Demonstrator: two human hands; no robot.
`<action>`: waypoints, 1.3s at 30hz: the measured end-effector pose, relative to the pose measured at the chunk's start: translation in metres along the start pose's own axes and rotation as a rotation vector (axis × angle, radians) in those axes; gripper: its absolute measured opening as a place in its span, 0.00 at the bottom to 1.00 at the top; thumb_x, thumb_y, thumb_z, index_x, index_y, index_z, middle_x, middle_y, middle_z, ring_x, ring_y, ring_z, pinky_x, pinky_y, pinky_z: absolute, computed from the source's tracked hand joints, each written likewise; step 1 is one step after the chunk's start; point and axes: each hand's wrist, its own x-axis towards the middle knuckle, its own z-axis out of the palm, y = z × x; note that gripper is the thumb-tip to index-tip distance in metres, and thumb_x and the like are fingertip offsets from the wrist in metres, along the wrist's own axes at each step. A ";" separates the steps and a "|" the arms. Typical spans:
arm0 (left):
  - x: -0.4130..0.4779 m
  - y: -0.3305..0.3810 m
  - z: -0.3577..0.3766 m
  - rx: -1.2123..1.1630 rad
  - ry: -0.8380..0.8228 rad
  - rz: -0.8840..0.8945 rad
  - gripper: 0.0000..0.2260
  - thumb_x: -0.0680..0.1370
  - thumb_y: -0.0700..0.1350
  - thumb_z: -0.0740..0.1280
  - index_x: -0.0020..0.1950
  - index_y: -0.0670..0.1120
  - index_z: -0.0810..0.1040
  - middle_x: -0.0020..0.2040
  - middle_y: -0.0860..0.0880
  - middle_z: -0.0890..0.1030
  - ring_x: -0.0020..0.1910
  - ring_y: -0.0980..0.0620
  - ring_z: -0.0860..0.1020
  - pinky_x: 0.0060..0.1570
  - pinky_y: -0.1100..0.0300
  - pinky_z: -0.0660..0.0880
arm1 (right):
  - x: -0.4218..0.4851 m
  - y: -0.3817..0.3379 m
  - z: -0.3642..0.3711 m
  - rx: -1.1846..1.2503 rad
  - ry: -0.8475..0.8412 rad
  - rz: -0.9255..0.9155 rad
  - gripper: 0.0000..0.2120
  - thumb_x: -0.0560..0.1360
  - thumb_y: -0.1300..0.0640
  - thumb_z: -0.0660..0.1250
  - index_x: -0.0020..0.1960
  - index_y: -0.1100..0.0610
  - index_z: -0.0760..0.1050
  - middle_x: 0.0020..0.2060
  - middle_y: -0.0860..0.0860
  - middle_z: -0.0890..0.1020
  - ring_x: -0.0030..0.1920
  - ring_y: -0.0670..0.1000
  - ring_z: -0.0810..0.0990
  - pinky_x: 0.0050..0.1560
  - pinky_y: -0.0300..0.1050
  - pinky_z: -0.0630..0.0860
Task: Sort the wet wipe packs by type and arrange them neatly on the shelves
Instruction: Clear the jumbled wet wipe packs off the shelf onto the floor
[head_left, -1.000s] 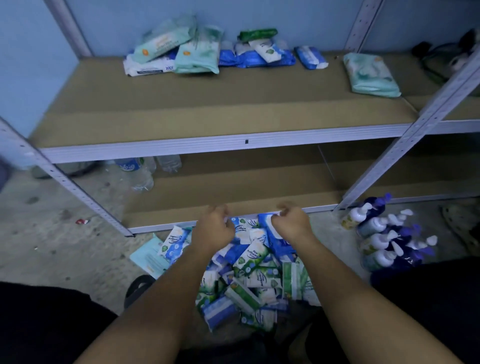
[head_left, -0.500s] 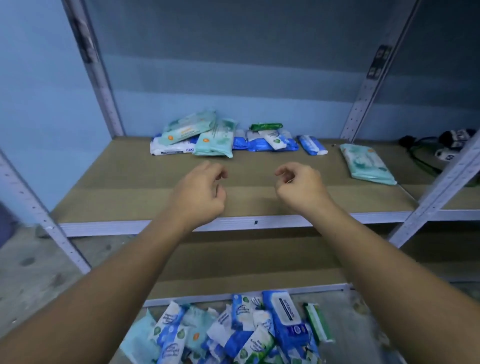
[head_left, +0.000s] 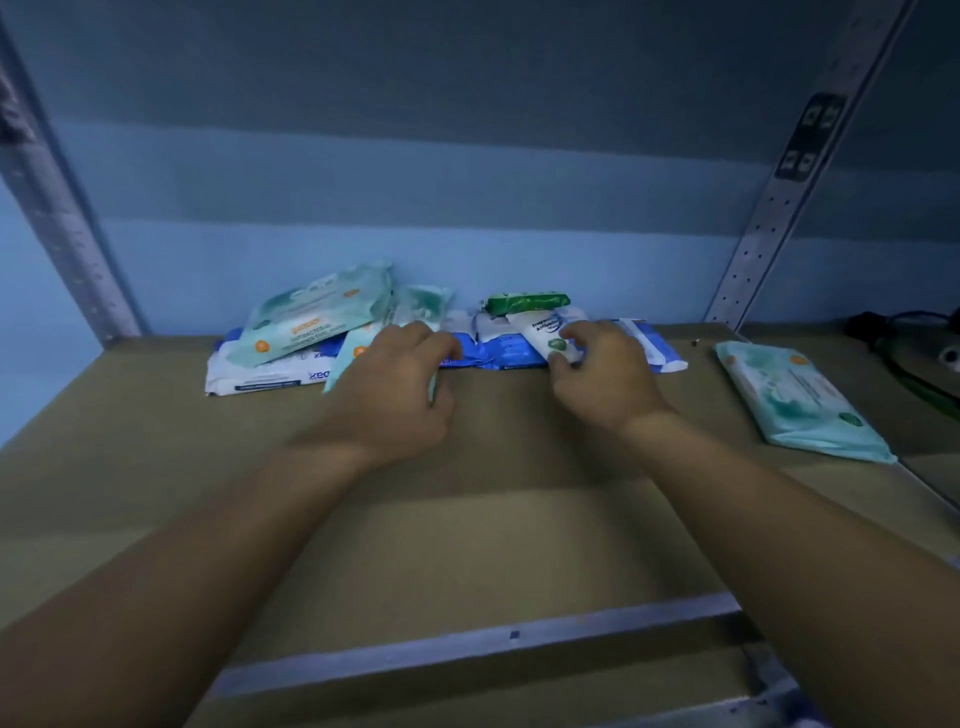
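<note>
A blue wall (head_left: 467, 182) stands behind perforated metal uprights (head_left: 763, 223) and a brown shelf board (head_left: 493, 530), dimly lit.

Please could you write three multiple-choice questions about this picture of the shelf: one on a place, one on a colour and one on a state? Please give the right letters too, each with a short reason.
1. Where does the dark green pack lie?
A. On top of white packs at the back of the shelf
B. At the shelf's front edge
C. On the floor

2. What colour is the pack lying alone on the right?
A. Red
B. Mint green
C. Black

3. What is the right hand doing?
A. Lying flat on bare shelf
B. Holding a bottle
C. Pinching a small white pack

Answers:
1. A: it rests on the white packs, far from the front edge.
2. B: its wrapper is pale green, and it lies apart from the pile.
3. C: the thumb and fingers close on that pack's end.
</note>
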 end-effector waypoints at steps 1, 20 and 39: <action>0.013 -0.004 0.006 0.029 0.019 0.035 0.17 0.73 0.46 0.60 0.60 0.49 0.77 0.52 0.49 0.77 0.53 0.46 0.73 0.54 0.47 0.74 | 0.011 0.004 0.007 -0.026 0.021 -0.005 0.20 0.75 0.50 0.66 0.66 0.53 0.77 0.63 0.54 0.77 0.64 0.59 0.74 0.63 0.56 0.73; 0.165 -0.001 0.087 0.075 -0.369 -0.147 0.16 0.80 0.56 0.62 0.62 0.47 0.69 0.56 0.42 0.76 0.55 0.40 0.74 0.58 0.45 0.74 | 0.053 0.046 0.028 -0.267 -0.068 0.172 0.28 0.64 0.41 0.67 0.62 0.51 0.72 0.60 0.50 0.74 0.64 0.57 0.72 0.63 0.60 0.71; 0.066 0.050 0.025 -0.063 -0.233 -0.199 0.20 0.72 0.55 0.72 0.60 0.47 0.77 0.55 0.44 0.75 0.52 0.45 0.78 0.47 0.59 0.72 | -0.035 0.054 -0.042 -0.231 -0.164 0.228 0.28 0.60 0.34 0.68 0.53 0.51 0.79 0.48 0.50 0.83 0.48 0.54 0.81 0.48 0.48 0.80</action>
